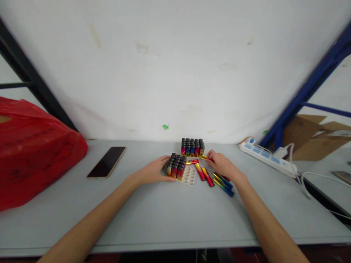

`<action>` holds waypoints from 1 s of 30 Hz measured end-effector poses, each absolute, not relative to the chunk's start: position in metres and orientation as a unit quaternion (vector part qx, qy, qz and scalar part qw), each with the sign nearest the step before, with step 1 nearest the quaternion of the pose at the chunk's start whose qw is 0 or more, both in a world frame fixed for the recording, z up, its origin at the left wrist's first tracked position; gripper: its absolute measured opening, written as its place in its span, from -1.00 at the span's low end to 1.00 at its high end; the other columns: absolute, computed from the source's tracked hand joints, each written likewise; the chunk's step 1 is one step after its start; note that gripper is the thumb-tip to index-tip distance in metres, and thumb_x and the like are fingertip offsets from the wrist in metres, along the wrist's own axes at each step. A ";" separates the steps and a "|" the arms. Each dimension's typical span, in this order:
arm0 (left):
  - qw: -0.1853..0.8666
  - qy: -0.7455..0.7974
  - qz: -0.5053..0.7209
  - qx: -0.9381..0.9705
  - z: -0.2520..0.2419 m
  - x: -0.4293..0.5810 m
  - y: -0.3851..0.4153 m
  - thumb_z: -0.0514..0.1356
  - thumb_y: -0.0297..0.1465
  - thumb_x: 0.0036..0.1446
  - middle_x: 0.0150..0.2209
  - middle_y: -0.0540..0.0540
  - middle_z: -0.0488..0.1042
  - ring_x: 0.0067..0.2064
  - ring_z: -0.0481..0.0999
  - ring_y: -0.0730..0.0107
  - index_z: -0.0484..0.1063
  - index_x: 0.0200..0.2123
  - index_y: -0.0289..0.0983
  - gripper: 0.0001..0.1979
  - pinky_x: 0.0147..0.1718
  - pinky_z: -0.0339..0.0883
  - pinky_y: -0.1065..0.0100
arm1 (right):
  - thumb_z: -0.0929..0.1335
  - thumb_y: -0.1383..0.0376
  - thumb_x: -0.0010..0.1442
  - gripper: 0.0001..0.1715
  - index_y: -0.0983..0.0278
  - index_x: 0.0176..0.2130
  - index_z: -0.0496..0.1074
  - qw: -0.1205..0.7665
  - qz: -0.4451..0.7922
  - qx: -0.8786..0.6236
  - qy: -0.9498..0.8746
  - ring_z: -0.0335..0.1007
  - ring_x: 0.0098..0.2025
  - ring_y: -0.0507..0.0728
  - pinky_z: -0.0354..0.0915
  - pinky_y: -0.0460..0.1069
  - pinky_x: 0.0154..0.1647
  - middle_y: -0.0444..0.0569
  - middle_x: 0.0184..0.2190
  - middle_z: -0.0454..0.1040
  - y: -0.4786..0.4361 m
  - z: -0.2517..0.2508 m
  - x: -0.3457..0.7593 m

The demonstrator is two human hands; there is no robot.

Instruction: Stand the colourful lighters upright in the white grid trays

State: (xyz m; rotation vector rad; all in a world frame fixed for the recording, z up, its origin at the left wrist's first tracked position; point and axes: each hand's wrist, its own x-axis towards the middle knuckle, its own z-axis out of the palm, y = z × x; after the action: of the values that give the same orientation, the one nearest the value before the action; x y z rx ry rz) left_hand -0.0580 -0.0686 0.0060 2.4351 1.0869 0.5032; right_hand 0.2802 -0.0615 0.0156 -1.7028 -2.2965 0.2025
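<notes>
My left hand [153, 171] curves around the left side of a block of upright lighters [176, 170], thumb in front and fingers behind. These lighters have black tops and shiny red-to-gold bodies, and they fill the left part of a white tray [189, 176] whose right-hand holes show bare. Between the fingertips of my right hand [221, 164] is a red-and-gold lighter [207, 158], partly hidden by the fingers. Loose red-and-gold lighters [208, 177] lie flat between the tray and my right hand, with blue-and-gold lighters [223, 185] below the right wrist.
Behind the tray stands a second block of upright lighters [192, 147]. A phone [106, 162] and a red plastic bag [35, 153] are on the left. To the right lie a white power strip [267, 157] with cables and a cardboard box [315, 138]. A white wall rises behind the table.
</notes>
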 end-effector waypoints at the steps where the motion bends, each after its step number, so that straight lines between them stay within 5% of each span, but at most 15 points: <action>1: 0.211 0.390 0.182 0.877 0.006 -0.058 -0.068 0.35 0.08 -0.01 0.35 -0.29 0.23 0.33 0.27 -0.17 0.21 0.33 -0.30 -0.05 0.36 0.10 0.00 | 0.29 0.21 0.37 -0.79 0.29 -0.08 0.39 0.144 0.066 -0.590 -0.792 0.43 -0.31 0.16 0.13 -0.04 -0.37 0.03 -0.36 0.53 -0.062 0.017 0.281; 10: 0.213 0.381 0.200 0.877 0.004 -0.058 -0.068 0.38 0.03 -0.02 0.33 -0.30 0.27 0.32 0.28 -0.19 0.24 0.31 -0.30 -0.07 0.34 0.12 -0.06 | 0.38 -0.02 0.24 -0.61 0.25 -0.23 0.51 0.371 0.161 -0.515 -0.756 0.27 -0.47 0.07 0.11 -0.04 -0.41 -0.14 -0.51 0.44 -0.067 0.035 0.264; 15: 0.223 0.383 0.203 0.873 0.004 -0.059 -0.067 0.40 0.02 -0.04 0.35 -0.22 0.26 0.32 0.27 -0.17 0.23 0.33 -0.20 -0.08 0.35 0.12 -0.02 | 0.25 -0.14 0.31 -0.40 0.25 -0.50 0.30 0.432 0.226 -0.498 -0.717 0.14 -0.50 0.04 0.03 -0.05 -0.48 -0.18 -0.60 0.24 -0.065 0.027 0.251; 22: 0.222 0.375 0.198 0.878 0.005 -0.057 -0.068 0.38 0.03 -0.01 0.33 -0.23 0.28 0.32 0.29 -0.07 0.22 0.32 -0.21 -0.10 0.35 0.11 0.04 | 0.17 -0.10 0.38 -0.49 0.24 -0.28 0.33 0.428 0.399 -0.401 -0.705 0.31 -0.48 0.03 0.27 -0.06 -0.40 -0.16 -0.49 0.41 -0.075 0.020 0.229; 26: 0.230 0.374 0.196 0.877 0.007 -0.057 -0.069 0.38 0.03 0.01 0.33 -0.22 0.27 0.32 0.28 -0.03 0.20 0.33 -0.24 -0.09 0.35 0.10 0.08 | 0.27 -0.17 0.29 -0.50 0.20 -0.20 0.30 0.472 0.493 -0.391 -0.618 -0.03 -0.63 -0.04 -0.02 -0.12 -0.64 -0.30 -0.58 0.12 -0.078 0.015 0.218; 30: 0.229 0.378 0.193 0.876 0.007 -0.057 -0.069 0.38 0.04 0.00 0.34 -0.24 0.26 0.33 0.27 -0.06 0.21 0.32 -0.23 -0.08 0.35 0.10 0.06 | 0.18 -0.26 0.28 -0.33 0.21 -0.51 0.18 0.470 0.534 -0.417 -0.566 -0.19 -0.67 -0.06 -0.21 -0.09 -0.66 -0.29 -0.67 -0.07 -0.079 0.010 0.213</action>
State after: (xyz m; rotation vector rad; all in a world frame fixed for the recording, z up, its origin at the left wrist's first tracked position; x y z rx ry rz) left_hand -0.0572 -0.0689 0.0066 2.4107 1.0419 0.5326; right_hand 0.2129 -0.0785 0.0096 -1.0219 -1.3879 1.3079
